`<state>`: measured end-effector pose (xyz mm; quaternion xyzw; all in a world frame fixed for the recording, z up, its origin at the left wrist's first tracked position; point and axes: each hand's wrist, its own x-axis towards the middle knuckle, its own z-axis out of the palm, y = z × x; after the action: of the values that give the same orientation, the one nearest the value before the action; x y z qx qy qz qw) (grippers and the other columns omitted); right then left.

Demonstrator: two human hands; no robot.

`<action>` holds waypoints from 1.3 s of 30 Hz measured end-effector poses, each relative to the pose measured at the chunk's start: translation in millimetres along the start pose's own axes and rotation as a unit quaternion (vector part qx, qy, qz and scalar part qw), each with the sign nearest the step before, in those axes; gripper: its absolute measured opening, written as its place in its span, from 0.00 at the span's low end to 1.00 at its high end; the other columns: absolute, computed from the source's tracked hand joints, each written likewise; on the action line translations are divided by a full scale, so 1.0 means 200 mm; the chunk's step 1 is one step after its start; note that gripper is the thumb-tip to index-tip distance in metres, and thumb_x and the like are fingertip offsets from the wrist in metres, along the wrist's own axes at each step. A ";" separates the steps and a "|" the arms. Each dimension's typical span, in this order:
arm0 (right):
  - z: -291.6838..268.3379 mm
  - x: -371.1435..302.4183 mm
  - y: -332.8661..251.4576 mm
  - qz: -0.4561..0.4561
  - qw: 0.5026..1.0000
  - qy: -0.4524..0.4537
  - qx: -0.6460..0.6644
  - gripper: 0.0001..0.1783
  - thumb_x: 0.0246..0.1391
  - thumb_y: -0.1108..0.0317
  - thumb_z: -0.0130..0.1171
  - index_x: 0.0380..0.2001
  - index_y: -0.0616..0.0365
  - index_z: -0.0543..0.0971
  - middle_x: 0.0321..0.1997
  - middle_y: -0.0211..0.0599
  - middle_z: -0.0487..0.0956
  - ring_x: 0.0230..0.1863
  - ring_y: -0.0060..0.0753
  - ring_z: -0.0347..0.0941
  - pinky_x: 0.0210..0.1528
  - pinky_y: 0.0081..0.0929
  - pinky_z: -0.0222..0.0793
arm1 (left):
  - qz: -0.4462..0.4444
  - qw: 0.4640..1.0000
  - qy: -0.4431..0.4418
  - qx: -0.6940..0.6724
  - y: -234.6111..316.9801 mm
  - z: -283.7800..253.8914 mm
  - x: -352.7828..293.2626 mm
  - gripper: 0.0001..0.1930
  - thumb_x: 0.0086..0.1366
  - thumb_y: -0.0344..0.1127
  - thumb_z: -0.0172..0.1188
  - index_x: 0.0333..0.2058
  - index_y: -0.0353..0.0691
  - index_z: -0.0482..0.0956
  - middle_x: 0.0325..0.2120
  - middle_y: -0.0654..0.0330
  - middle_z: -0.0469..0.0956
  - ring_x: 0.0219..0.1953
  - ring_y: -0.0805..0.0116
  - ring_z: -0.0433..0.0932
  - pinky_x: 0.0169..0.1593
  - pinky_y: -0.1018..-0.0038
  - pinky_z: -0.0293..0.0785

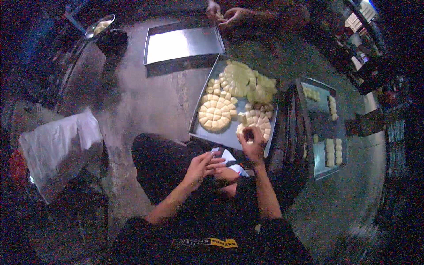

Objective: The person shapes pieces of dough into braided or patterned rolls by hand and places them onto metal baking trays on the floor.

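Note:
A metal tray (pixel 201 132) in front of me holds several turtle-shaped pieces of pale dough with scored round backs. One dough turtle (pixel 215 113) lies at its near left, and another dough turtle (pixel 258 120) at its near right. My right hand (pixel 255 148) is over the near right corner, thumb and fingers curled in a pinch against a small dough piece (pixel 240 130) at that turtle's edge. The fingers partly hide this piece. Closer to my lap, my left hand (pixel 203 168) has its fingers stretched out and holds nothing.
Beyond the dough tray stands a shiny tray (pixel 183 44), and another person's hands (pixel 227 15) are pressed together nearby. To the right, a tray (pixel 319 145) carries rows of dough balls. A white sack (pixel 62 145) lies left; a round bowl (pixel 100 27) stands far left.

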<state>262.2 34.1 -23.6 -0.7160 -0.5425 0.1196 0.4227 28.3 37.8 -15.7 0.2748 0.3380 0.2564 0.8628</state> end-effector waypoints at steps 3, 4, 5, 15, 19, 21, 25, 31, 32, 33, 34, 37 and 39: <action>-0.20 -0.27 -0.25 0.047 0.993 -0.073 0.079 0.12 0.48 0.71 0.68 0.38 0.58 0.80 0.39 0.38 0.81 0.39 0.28 0.79 0.42 0.27 0.75 | -0.114 0.992 0.004 -0.056 0.00 0.14 0.06 0.24 0.71 0.47 0.52 0.49 0.26 0.72 0.35 0.52 0.80 0.36 0.68 0.82 0.40 0.72 0.83; -0.24 -0.29 -0.25 -0.089 0.993 -0.074 0.023 0.12 0.48 0.72 0.68 0.38 0.56 0.81 0.41 0.38 0.80 0.42 0.33 0.79 0.43 0.28 0.76 | -0.117 0.992 -0.005 -0.053 -0.02 0.14 0.07 0.23 0.71 0.47 0.53 0.48 0.27 0.73 0.31 0.57 0.79 0.32 0.72 0.80 0.37 0.74 0.82; -0.27 -0.33 -0.28 -0.095 0.993 -0.072 0.026 0.12 0.47 0.73 0.69 0.38 0.56 0.82 0.43 0.39 0.79 0.45 0.36 0.79 0.44 0.29 0.76 | -0.119 0.992 -0.012 -0.050 -0.06 0.12 0.09 0.22 0.71 0.47 0.54 0.46 0.28 0.74 0.27 0.62 0.77 0.28 0.76 0.78 0.35 0.75 0.82; -0.36 -0.45 -0.41 -0.239 0.965 -0.094 0.052 0.16 0.46 0.78 0.67 0.41 0.57 0.80 0.41 0.40 0.79 0.45 0.37 0.78 0.44 0.31 0.76 | -0.091 0.996 0.002 0.022 0.04 0.25 -0.04 0.14 0.67 0.39 0.59 0.44 0.35 0.76 0.31 0.61 0.80 0.30 0.74 0.80 0.31 0.75 0.81; -0.35 -0.51 -0.46 0.086 0.973 -0.111 0.185 0.08 0.51 0.77 0.65 0.35 0.61 0.78 0.38 0.39 0.81 0.38 0.34 0.79 0.45 0.31 0.74 | -0.012 0.993 -0.012 0.114 0.04 0.25 -0.07 0.14 0.63 0.33 0.65 0.44 0.36 0.75 0.38 0.56 0.82 0.37 0.70 0.83 0.37 0.75 0.83; -0.37 -0.48 -0.48 0.222 0.932 -0.139 0.252 0.05 0.53 0.76 0.63 0.33 0.61 0.76 0.36 0.38 0.81 0.36 0.32 0.79 0.47 0.30 0.73 | 0.101 0.962 -0.051 0.249 0.03 0.26 -0.09 0.15 0.60 0.34 0.67 0.44 0.36 0.76 0.39 0.56 0.83 0.35 0.70 0.83 0.37 0.75 0.82; -0.37 -0.52 -0.38 0.186 0.940 -0.163 0.236 0.04 0.56 0.73 0.61 0.35 0.61 0.79 0.33 0.37 0.78 0.37 0.30 0.76 0.51 0.30 0.69 | 0.255 0.831 -0.074 0.488 -0.02 0.25 -0.12 0.17 0.56 0.35 0.71 0.42 0.35 0.78 0.40 0.57 0.84 0.33 0.72 0.83 0.39 0.75 0.81; -0.35 -0.52 -0.38 0.005 1.000 -0.005 -0.010 0.18 0.50 0.72 0.65 0.47 0.49 0.83 0.53 0.39 0.73 0.52 0.38 0.68 0.53 0.30 0.67 | 0.152 0.921 0.015 0.358 -0.07 0.19 -0.07 0.12 0.63 0.35 0.64 0.41 0.33 0.79 0.36 0.57 0.83 0.34 0.74 0.81 0.40 0.74 0.82; -0.36 -0.51 -0.38 -0.018 0.999 -0.045 0.003 0.19 0.50 0.71 0.65 0.48 0.49 0.83 0.54 0.39 0.73 0.53 0.38 0.68 0.53 0.31 0.67 | 0.132 0.941 0.012 0.310 -0.05 0.20 -0.08 0.12 0.65 0.35 0.62 0.41 0.32 0.79 0.36 0.57 0.83 0.35 0.75 0.81 0.40 0.74 0.82; -0.37 -0.51 -0.39 -0.039 0.995 -0.086 0.016 0.19 0.50 0.70 0.66 0.48 0.49 0.82 0.54 0.39 0.73 0.54 0.39 0.68 0.54 0.33 0.67 | 0.109 0.959 0.009 0.261 -0.03 0.22 -0.10 0.12 0.67 0.35 0.60 0.42 0.31 0.78 0.36 0.57 0.82 0.36 0.75 0.80 0.39 0.74 0.82; -0.37 -0.51 -0.40 -0.059 0.990 -0.127 0.029 0.20 0.50 0.70 0.66 0.49 0.49 0.82 0.55 0.38 0.73 0.55 0.40 0.68 0.54 0.34 0.67 | 0.088 0.966 -0.003 0.244 -0.03 0.23 -0.11 0.13 0.68 0.36 0.58 0.43 0.31 0.78 0.37 0.57 0.82 0.37 0.74 0.80 0.39 0.75 0.82; -0.31 -0.53 -0.31 -0.025 0.989 -0.145 0.012 0.21 0.48 0.69 0.68 0.49 0.51 0.81 0.47 0.37 0.79 0.43 0.38 0.76 0.49 0.31 0.73 | 0.027 0.976 -0.042 0.213 -0.04 0.22 -0.11 0.15 0.72 0.39 0.53 0.46 0.31 0.77 0.37 0.56 0.81 0.38 0.74 0.79 0.39 0.76 0.81; -0.30 -0.53 -0.32 0.011 0.987 -0.154 0.045 0.20 0.48 0.70 0.68 0.47 0.52 0.81 0.42 0.36 0.80 0.38 0.37 0.78 0.46 0.29 0.74 | -0.022 0.973 -0.073 0.217 -0.07 0.15 -0.10 0.17 0.74 0.40 0.49 0.49 0.33 0.77 0.37 0.57 0.81 0.38 0.75 0.79 0.39 0.78 0.81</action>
<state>217.4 -83.9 30.1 -0.6751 -0.5872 0.2581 0.3645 41.2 6.9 2.1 0.4663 0.3281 0.1370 0.8100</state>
